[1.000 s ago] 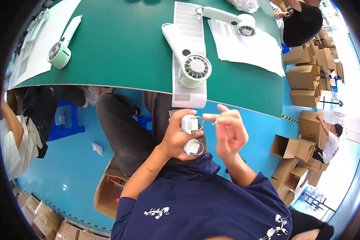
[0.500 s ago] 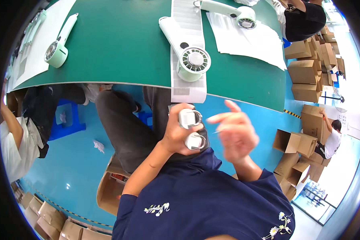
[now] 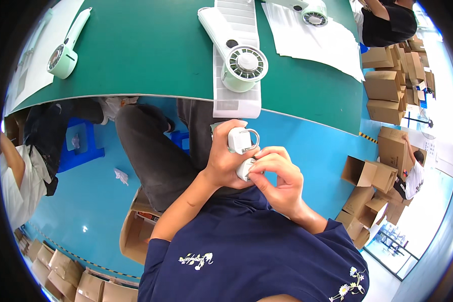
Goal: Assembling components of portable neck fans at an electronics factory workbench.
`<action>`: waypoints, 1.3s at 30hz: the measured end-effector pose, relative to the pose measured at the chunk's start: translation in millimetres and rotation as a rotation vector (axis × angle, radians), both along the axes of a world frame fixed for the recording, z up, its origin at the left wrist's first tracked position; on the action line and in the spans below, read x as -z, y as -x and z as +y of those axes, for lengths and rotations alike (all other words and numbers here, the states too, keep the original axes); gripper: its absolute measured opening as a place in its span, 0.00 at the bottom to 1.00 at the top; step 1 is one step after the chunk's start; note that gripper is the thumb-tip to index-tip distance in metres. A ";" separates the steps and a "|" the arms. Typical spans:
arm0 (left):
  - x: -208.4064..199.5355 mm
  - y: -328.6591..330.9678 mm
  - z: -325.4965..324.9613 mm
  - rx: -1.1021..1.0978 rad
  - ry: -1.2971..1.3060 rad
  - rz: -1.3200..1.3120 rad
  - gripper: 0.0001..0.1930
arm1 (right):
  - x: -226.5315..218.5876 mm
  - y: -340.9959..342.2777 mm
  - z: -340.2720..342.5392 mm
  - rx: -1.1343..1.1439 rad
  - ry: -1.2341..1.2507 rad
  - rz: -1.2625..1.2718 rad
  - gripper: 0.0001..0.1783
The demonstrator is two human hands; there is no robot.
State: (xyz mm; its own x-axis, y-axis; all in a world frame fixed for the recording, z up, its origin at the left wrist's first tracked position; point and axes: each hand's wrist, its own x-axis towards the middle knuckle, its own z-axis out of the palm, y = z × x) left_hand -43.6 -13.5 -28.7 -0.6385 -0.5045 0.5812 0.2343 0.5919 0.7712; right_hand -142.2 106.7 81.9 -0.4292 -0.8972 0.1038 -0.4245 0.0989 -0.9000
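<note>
My left hand point(image 3: 220, 158) is closed around two pale handles, seen end-on, which look like those of handheld fans. The upper handle end point(image 3: 237, 140) carries a metal loop hanging open to the side. At the lower handle end point(image 3: 243, 170), the fingers of my right hand point(image 3: 282, 181) are pinched together over its loop, largely covering it. The fan heads are hidden behind my left hand. Just beyond, a light green handheld fan point(image 3: 244, 70) lies on a strip of white labels point(image 3: 236, 106) that overhangs the table edge.
The green table point(image 3: 151, 55) holds another fan point(image 3: 63, 60) on the left, one more point(image 3: 314, 17) at the far right, and white sheets point(image 3: 307, 45). Cardboard boxes point(image 3: 382, 85) are stacked rightward. An open carton point(image 3: 133, 231) stands by my left arm. Co-workers are on both sides.
My right hand has moved left and down, from beside the handles onto the lower one, its fingers closing at the loop. The upper loop now sticks out further to the right.
</note>
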 end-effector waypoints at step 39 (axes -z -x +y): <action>-2.5 -3.0 2.2 0.004 -0.009 -0.002 0.22 | 12.8 -29.8 7.3 0.182 0.090 0.074 0.13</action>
State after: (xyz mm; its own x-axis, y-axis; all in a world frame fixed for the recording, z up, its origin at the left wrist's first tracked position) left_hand -40.6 -11.3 -26.2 -0.6414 -0.5076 0.5753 0.2350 0.5838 0.7771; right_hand -112.4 113.9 69.1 -0.5716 -0.7912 0.2175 -0.4720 0.1002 -0.8759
